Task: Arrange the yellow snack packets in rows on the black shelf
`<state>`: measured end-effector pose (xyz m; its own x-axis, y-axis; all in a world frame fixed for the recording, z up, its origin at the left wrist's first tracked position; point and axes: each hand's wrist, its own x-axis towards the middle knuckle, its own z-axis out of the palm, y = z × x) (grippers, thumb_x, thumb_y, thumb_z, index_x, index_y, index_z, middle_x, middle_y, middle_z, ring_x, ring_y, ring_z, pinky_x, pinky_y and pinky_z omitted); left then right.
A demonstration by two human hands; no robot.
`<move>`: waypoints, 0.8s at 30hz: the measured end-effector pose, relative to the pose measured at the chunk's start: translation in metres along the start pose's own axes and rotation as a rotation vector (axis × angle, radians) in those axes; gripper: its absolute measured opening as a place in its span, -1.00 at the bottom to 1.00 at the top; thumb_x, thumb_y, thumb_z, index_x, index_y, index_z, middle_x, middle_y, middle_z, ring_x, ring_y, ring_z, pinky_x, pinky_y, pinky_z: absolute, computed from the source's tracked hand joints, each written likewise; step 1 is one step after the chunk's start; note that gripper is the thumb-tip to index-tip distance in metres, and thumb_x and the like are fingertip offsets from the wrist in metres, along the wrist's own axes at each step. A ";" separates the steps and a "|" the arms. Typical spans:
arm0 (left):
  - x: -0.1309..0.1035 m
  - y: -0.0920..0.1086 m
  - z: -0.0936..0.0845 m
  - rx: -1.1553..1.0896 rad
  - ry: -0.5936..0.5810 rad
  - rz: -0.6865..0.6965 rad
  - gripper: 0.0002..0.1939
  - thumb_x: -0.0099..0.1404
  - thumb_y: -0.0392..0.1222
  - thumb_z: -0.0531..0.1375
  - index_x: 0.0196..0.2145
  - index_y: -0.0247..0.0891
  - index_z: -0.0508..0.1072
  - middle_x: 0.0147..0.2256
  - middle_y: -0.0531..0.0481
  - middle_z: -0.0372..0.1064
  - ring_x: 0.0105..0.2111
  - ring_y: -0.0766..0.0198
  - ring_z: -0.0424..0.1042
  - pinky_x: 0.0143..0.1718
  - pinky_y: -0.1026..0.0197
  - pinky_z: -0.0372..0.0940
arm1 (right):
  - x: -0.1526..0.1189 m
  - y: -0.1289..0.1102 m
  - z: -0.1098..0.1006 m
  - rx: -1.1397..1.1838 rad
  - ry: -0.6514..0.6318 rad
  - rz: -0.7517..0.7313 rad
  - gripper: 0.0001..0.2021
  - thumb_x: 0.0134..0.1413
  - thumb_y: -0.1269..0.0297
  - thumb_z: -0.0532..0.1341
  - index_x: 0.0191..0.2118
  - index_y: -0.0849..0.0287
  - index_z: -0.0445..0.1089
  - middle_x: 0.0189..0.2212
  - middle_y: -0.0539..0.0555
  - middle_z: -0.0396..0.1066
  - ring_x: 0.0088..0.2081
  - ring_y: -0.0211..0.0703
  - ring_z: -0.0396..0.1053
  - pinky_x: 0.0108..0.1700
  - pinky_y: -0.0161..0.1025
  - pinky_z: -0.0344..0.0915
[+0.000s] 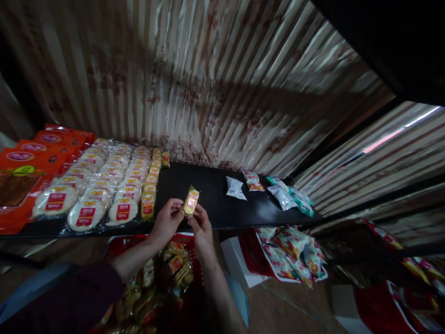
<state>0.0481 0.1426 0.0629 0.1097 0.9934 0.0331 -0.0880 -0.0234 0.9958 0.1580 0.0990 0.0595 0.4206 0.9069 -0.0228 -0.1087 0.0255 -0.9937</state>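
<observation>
Between both hands, over the front part of the black shelf [208, 185], is a small yellow wrapped snack packet [191, 201] with a red and white label. My left hand [169, 217] pinches its lower left side, and my right hand [201, 223] grips its lower right side. To the left, a row of similar yellow packets [150, 188] runs from the shelf's front to its back, with one more packet [166, 159] beside the row's far end. Below my forearms, a red basket [116, 242] holds many loose yellow packets [175, 263].
Clear-wrapped round white crackers [86, 214] stand in rows at left, beside orange bags [21, 185]. Several small snack bags [253, 181] lie at the shelf's right. An open carton [243, 264] of snack bags is below. A corrugated wall [194, 83] closes the back.
</observation>
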 end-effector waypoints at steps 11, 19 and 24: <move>0.039 -0.011 -0.011 0.212 0.094 0.132 -0.76 0.12 -0.25 0.10 -0.24 -0.20 0.45 -0.22 -0.05 0.35 -0.20 0.24 0.42 -0.18 0.17 0.36 | 0.051 0.021 0.036 0.001 -0.041 -0.042 -0.62 -0.08 0.17 0.27 -0.10 0.17 0.36 -0.24 0.07 0.50 -0.21 -0.15 0.44 -0.11 -0.20 0.34; 0.054 -0.007 -0.020 0.312 0.019 0.152 -0.62 0.15 -0.26 0.06 -0.06 -0.20 0.41 -0.07 -0.10 0.35 -0.03 0.19 0.36 0.04 0.10 0.28 | 0.081 0.023 0.060 -0.016 0.030 -0.035 -0.63 -0.15 0.24 0.25 -0.13 0.15 0.33 -0.27 0.04 0.47 -0.23 -0.16 0.42 -0.11 -0.21 0.33; 0.056 -0.009 -0.016 0.344 -0.009 0.113 -0.57 0.19 -0.24 0.04 0.03 -0.28 0.37 0.20 -0.19 0.15 0.22 0.12 0.13 0.24 0.02 0.03 | 0.094 0.028 0.067 0.003 0.015 -0.029 -0.63 -0.16 0.25 0.26 -0.13 0.13 0.33 -0.29 0.03 0.45 -0.25 -0.17 0.42 -0.18 -0.23 0.34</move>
<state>0.0395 0.2004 0.0547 0.1272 0.9814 0.1438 0.2380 -0.1710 0.9561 0.1343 0.2134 0.0372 0.4371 0.8994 0.0046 -0.0988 0.0531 -0.9937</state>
